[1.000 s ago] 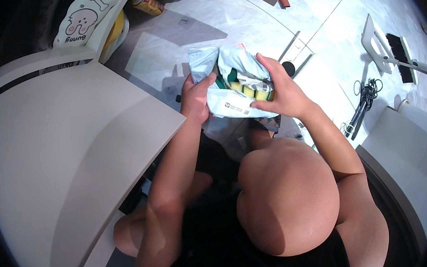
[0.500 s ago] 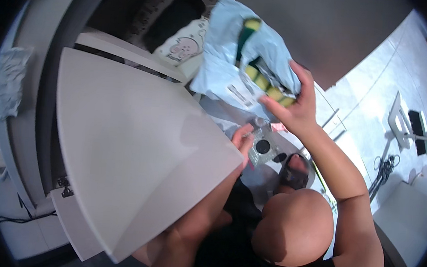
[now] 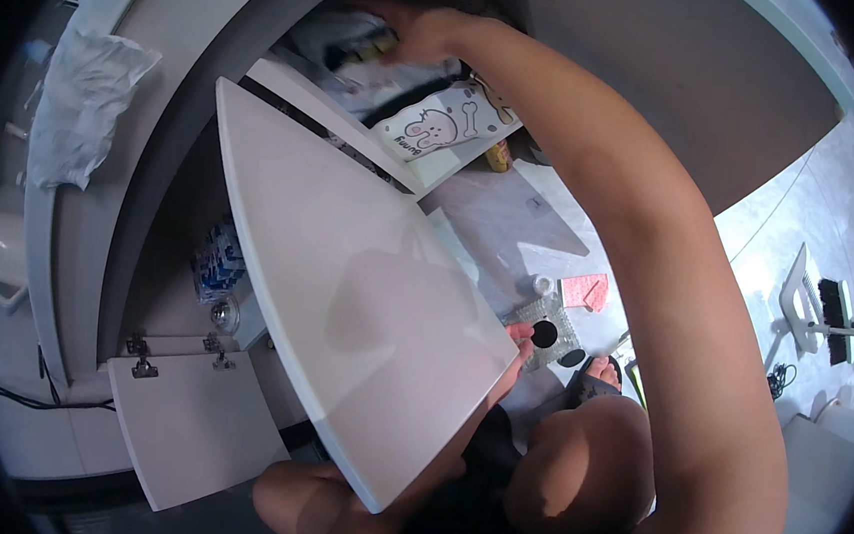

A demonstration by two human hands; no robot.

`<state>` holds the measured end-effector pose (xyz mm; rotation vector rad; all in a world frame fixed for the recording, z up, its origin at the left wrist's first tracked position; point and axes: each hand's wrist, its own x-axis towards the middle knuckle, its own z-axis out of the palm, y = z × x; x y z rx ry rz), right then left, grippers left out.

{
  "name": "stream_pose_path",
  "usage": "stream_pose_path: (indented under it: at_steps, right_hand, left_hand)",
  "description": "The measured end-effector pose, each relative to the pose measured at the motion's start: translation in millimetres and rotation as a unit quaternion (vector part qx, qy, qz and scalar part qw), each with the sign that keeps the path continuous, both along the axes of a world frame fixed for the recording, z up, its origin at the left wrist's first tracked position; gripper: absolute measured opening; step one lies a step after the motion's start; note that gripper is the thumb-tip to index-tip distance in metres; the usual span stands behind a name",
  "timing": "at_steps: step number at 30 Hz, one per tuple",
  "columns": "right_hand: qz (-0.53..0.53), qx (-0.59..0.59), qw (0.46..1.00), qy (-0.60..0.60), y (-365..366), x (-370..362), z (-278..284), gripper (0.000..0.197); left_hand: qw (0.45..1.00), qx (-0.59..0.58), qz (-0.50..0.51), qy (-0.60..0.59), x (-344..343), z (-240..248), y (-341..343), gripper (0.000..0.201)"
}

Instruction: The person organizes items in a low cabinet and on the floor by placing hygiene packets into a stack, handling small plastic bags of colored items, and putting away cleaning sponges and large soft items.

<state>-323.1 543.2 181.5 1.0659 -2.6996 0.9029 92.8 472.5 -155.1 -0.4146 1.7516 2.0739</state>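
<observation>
My right hand [image 3: 420,38] reaches into the dark cabinet at the upper left, blurred by motion. It is closed on a pale blue plastic bag [image 3: 330,30] with something green and yellow in it. Under the bag, a white drawer [image 3: 449,173] holds a white pouch [image 3: 433,127] with cartoon animals and a black item partly covered by the bag. A large white panel [image 3: 357,262] slants across the middle. My left hand [image 3: 518,341] has its fingers curled at the panel's right corner; the rest of this hand is hidden behind it.
A grey cabinet door [image 3: 663,75] stands open at the upper right. A pink packet [image 3: 584,291], a tape roll [image 3: 543,285] and bubble wrap [image 3: 553,322] lie on the floor by my foot. A lowered white flap [image 3: 194,419] is at left; a dustpan [image 3: 798,296] stands right.
My right hand has carried the plastic bag up and left into the cabinet, uncovering the cartoon pouch. My left hand stays at the panel's corner. The view has shifted.
</observation>
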Motion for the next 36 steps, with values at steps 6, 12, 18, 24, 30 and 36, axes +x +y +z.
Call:
stream_pose_path:
  at_steps: [6, 12, 18, 24, 30, 36]
  right_hand:
    - [-0.027, 0.288, 0.945, -0.152, 5.3, -36.6, -42.8, 0.045]
    - [-0.091, -0.328, 0.898, 0.278, 61.9, 72.6, -97.8, 0.029]
    - [-0.272, -0.385, 0.857, -0.206, 201.0, 278.2, -250.8, 0.018]
    - [-0.405, -0.261, 0.805, -0.346, 232.9, 392.3, -352.6, 0.030]
    - [-0.447, -0.076, 0.863, -0.223, 212.6, 338.6, -399.7, 0.056]
    - [-0.329, 0.069, 0.934, -0.123, 213.1, 308.8, -399.7, 0.079]
  left_hand:
    - [0.991, -0.100, -0.015, 0.082, -6.4, 8.4, 6.7, 0.036]
    - [0.994, -0.104, -0.009, -0.006, -13.9, 51.7, 15.1, 0.035]
    - [0.994, -0.097, -0.018, 0.050, -1.3, 24.9, 36.8, 0.033]
    - [0.898, -0.399, -0.089, 0.163, -1.1, -22.6, 37.0, 0.052]
    - [0.933, -0.359, 0.021, -0.016, -44.7, -55.3, 39.6, 0.073]
    - [0.862, -0.504, -0.048, 0.037, -37.9, -37.5, 50.7, 0.072]
